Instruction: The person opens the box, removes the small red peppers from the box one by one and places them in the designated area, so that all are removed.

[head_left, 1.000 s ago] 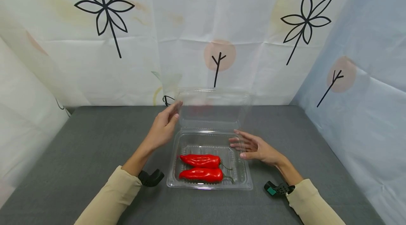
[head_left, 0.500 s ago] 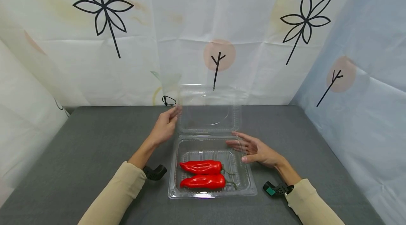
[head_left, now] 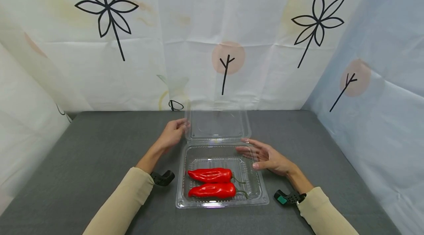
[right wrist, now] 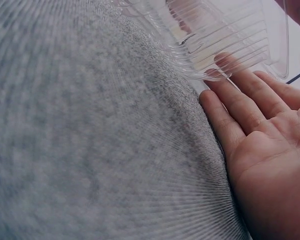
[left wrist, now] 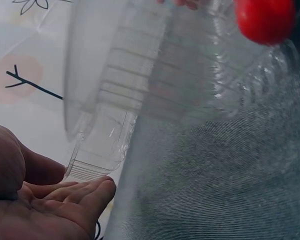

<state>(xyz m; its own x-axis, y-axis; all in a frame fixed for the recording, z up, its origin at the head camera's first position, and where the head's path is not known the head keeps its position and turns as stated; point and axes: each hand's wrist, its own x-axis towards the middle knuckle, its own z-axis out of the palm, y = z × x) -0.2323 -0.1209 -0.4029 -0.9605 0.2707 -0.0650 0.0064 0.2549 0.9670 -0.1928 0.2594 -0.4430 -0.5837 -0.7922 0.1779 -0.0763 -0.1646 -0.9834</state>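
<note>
A clear plastic clamshell container [head_left: 212,150] sits on the grey cloth, its lid [head_left: 216,122] tilted up and back from the rear hinge. Two red peppers [head_left: 210,175] lie side by side in its base, their stems toward the right. At the lid's left edge, my left hand [head_left: 170,133] pinches the rim between thumb and fingers; the left wrist view has the thumb [left wrist: 42,169] against that rim. My right hand [head_left: 271,157] rests at the container's right side with extended fingers [right wrist: 237,97] touching its wall, partly seen through the plastic.
A grey cloth-covered table [head_left: 109,154] spreads to both sides of the container. Behind it hangs a white curtain [head_left: 198,25] printed with leaves and trees, close to the lid. A thin black cord [head_left: 175,105] shows at the table's back edge.
The lid has swung further back and lower, my left hand following it down. The base with the peppers has shifted slightly toward me. My right hand stays nearly in place.
</note>
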